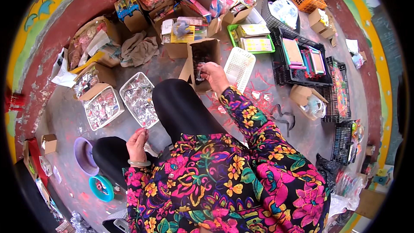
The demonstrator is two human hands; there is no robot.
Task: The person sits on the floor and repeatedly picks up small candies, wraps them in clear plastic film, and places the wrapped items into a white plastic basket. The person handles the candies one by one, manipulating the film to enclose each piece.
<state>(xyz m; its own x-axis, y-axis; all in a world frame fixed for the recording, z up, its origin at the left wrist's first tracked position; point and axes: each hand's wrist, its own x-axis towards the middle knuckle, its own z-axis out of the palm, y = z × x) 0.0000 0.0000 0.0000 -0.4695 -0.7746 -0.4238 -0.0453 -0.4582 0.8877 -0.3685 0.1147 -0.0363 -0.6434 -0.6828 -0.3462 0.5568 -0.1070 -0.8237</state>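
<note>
My right hand (214, 77) reaches to the open cardboard box (189, 71) in front of me. Its fingers pinch a small, greyish, shiny loop-shaped thing (199, 72) at the box's mouth; its exact kind is too small to tell. Dark contents (202, 53) show inside that box. My left hand (137, 146), with a pale bangle on the wrist, is raised beside my knee. Its fingers are pressed together, and what they hold, if anything, is hidden. Just beyond it stands a white basket (123, 87) filled with small clear-wrapped packets.
Another white basket of packets (105, 125) stands at the left. A white perforated basket (245, 58) lies right of the box, near a green tray (266, 51) and a black crate (302, 82). Purple (82, 164) and turquoise (92, 186) basins sit left. Red scraps litter the floor.
</note>
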